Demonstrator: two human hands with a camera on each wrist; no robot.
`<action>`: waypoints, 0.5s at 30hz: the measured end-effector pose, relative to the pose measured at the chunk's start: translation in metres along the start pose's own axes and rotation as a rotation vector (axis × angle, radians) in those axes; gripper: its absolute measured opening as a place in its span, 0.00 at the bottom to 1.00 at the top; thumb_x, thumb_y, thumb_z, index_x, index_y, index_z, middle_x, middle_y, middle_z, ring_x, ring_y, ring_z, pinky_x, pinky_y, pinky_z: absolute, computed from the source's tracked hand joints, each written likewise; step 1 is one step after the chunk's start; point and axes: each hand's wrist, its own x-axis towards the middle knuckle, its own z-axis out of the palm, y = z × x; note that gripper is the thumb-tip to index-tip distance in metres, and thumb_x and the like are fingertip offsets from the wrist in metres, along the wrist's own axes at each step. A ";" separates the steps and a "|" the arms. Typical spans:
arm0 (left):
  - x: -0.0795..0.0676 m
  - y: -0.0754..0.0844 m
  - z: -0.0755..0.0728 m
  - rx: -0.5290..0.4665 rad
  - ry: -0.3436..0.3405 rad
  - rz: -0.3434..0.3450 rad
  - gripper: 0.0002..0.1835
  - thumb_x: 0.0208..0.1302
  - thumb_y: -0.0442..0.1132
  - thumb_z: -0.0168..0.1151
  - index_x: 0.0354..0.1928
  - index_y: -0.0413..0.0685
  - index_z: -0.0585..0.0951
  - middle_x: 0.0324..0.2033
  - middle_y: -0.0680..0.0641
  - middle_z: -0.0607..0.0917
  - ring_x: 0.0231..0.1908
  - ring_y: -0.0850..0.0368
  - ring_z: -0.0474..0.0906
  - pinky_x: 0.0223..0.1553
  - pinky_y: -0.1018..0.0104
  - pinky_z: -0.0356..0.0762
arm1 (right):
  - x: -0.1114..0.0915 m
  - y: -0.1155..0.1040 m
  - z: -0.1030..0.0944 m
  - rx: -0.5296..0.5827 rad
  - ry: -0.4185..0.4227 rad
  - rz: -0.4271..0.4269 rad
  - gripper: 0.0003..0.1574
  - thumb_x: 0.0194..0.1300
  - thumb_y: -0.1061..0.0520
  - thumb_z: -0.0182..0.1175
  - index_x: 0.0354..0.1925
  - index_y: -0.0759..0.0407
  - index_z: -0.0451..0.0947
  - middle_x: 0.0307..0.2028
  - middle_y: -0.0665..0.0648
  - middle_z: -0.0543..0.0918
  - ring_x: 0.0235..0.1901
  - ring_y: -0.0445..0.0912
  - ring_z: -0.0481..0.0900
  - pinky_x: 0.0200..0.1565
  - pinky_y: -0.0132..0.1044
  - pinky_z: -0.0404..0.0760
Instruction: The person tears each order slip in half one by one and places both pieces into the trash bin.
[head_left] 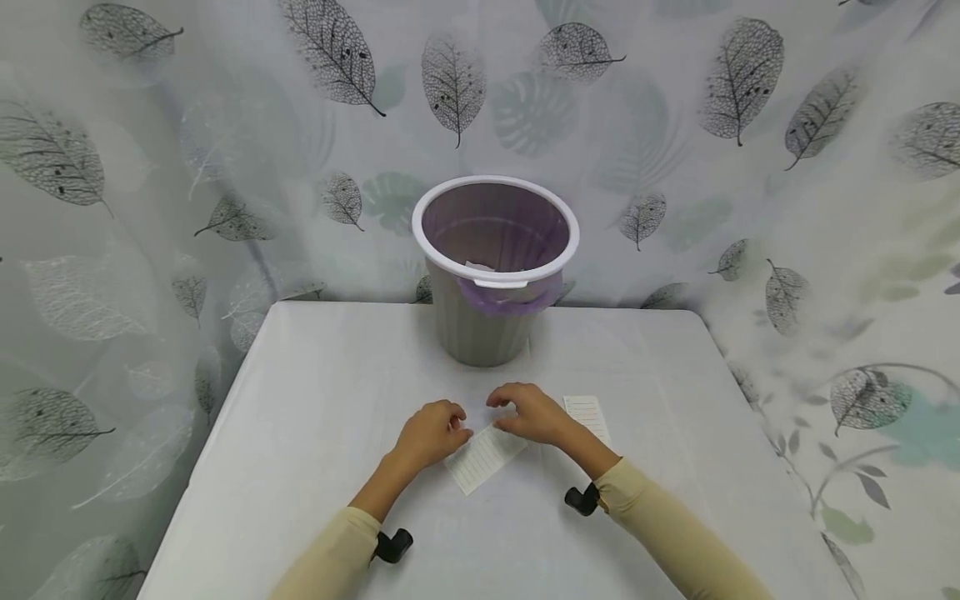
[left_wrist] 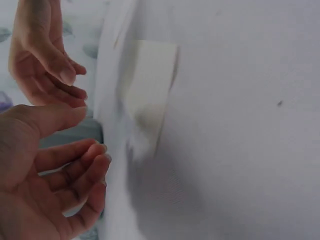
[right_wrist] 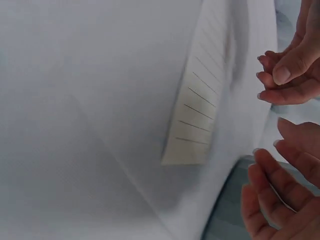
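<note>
Paper (head_left: 483,460) is seen on the table (head_left: 337,367), between the left hand (head_left: 432,433) and right hand (head_left: 529,412), by whose loosely bent fingers nothing is gripped. Both it and a second slip (head_left: 587,414), partly hidden by the right forearm (head_left: 590,451), appear yet to be dealt with. Something white (head_left: 478,267) is held in the bin (head_left: 477,329), so some work may be done already.

The head view is bright, the wrist views dimmer, blurrier.

On table (head_left: 300,467), bucket (head_left: 480,329) behind two slips (head_left: 483,460).
</note>
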 end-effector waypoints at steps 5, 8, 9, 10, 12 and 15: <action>-0.005 0.001 0.016 0.121 -0.025 -0.012 0.20 0.57 0.43 0.81 0.44 0.38 0.85 0.33 0.49 0.80 0.29 0.59 0.74 0.29 0.64 0.77 | -0.001 0.008 0.019 -0.088 -0.127 0.083 0.30 0.58 0.60 0.79 0.57 0.62 0.81 0.53 0.57 0.83 0.56 0.53 0.78 0.58 0.48 0.77; -0.007 0.004 0.023 0.178 -0.040 -0.038 0.24 0.53 0.47 0.83 0.43 0.38 0.84 0.34 0.48 0.79 0.30 0.57 0.75 0.30 0.63 0.79 | 0.000 0.011 0.027 -0.147 -0.146 0.103 0.33 0.55 0.56 0.81 0.57 0.59 0.81 0.55 0.55 0.79 0.57 0.53 0.75 0.57 0.48 0.77; -0.008 0.004 0.025 0.190 -0.043 -0.042 0.24 0.52 0.47 0.84 0.43 0.38 0.84 0.35 0.47 0.80 0.31 0.56 0.76 0.31 0.62 0.80 | 0.000 0.012 0.029 -0.171 -0.143 0.097 0.34 0.54 0.55 0.82 0.57 0.58 0.81 0.55 0.55 0.78 0.56 0.53 0.75 0.56 0.47 0.78; -0.009 0.004 0.027 0.198 -0.044 -0.046 0.25 0.51 0.47 0.85 0.42 0.38 0.84 0.35 0.46 0.80 0.31 0.55 0.77 0.31 0.61 0.80 | 0.001 0.012 0.031 -0.197 -0.143 0.091 0.34 0.53 0.54 0.83 0.56 0.57 0.81 0.55 0.54 0.78 0.55 0.52 0.74 0.54 0.47 0.79; -0.009 0.005 0.030 0.220 -0.045 -0.047 0.27 0.49 0.47 0.86 0.42 0.39 0.83 0.35 0.46 0.80 0.31 0.55 0.77 0.31 0.61 0.80 | 0.003 0.011 0.033 -0.245 -0.149 0.085 0.34 0.51 0.52 0.84 0.54 0.55 0.81 0.53 0.53 0.77 0.53 0.51 0.74 0.49 0.47 0.81; -0.010 0.006 0.032 0.211 -0.045 -0.045 0.28 0.46 0.45 0.88 0.43 0.38 0.82 0.34 0.46 0.79 0.30 0.55 0.76 0.30 0.61 0.80 | 0.007 0.008 0.035 -0.299 -0.183 0.098 0.34 0.50 0.51 0.84 0.52 0.53 0.79 0.50 0.52 0.77 0.50 0.50 0.74 0.45 0.48 0.80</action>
